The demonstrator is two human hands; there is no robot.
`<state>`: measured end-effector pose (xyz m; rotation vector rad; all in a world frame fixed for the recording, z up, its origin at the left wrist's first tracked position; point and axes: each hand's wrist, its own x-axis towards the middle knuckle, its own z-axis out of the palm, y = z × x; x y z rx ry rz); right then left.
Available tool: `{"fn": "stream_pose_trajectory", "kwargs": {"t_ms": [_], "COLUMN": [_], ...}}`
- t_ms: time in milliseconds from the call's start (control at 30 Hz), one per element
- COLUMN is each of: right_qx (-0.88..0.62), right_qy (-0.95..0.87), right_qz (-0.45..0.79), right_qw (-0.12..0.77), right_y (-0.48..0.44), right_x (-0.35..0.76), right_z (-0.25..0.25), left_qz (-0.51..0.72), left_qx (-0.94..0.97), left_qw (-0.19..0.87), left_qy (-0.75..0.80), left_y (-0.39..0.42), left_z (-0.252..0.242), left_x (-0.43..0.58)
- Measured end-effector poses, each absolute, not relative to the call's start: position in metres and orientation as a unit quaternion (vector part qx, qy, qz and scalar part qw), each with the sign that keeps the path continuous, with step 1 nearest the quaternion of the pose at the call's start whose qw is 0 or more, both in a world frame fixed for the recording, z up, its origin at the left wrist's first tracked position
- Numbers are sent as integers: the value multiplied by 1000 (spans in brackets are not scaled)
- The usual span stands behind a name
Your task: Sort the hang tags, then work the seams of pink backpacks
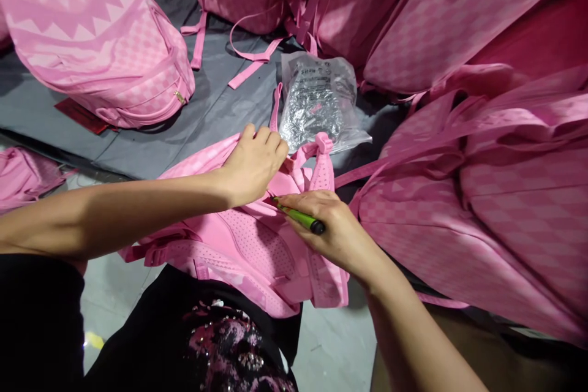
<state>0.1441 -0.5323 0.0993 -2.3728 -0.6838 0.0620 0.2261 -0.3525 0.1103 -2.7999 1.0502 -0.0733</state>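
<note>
Backpack (248,245), pink, lies back-panel up at near centre, against the person's lap, with the mesh padding and shoulder straps facing up. Left hand (252,162) is clenched on a fold of fabric at its far top edge, knuckles up, just beside the carry loop. Right hand (331,226) is closed round a green tool (298,217) with a black butt end, held like a pen. Its tip points left and meets the fabric right under the left hand. Tip type: can't tell, too small. The two hands are nearly touching.

Just beyond them, a clear plastic bag (316,101) with crinkled contents sits on the grey sheet (215,110), right up against the carry loop. Far left: another pink backpack (101,37) on its side, zigzag and checker print, with a red tag (82,115) under its near edge. Right side and far edge: heap of pink backpacks (505,196), with loose straps (257,61) trailing onto the sheet.
</note>
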Motion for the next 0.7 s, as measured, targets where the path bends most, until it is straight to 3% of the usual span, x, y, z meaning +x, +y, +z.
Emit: {"fn": "stream_pose_trajectory", "kwargs": {"t_ms": [700], "right_qx": [-915], "right_qy": [-256], "right_qz": [34], "right_qw": [310], "right_y": [-527], "right_x": [146], "right_z": [104], "left_qz": [-20], "left_qx": [-928], "left_qw": [84], "left_qy": [362], "left_y": [-353], "left_z": [113], "left_x": [228]}}
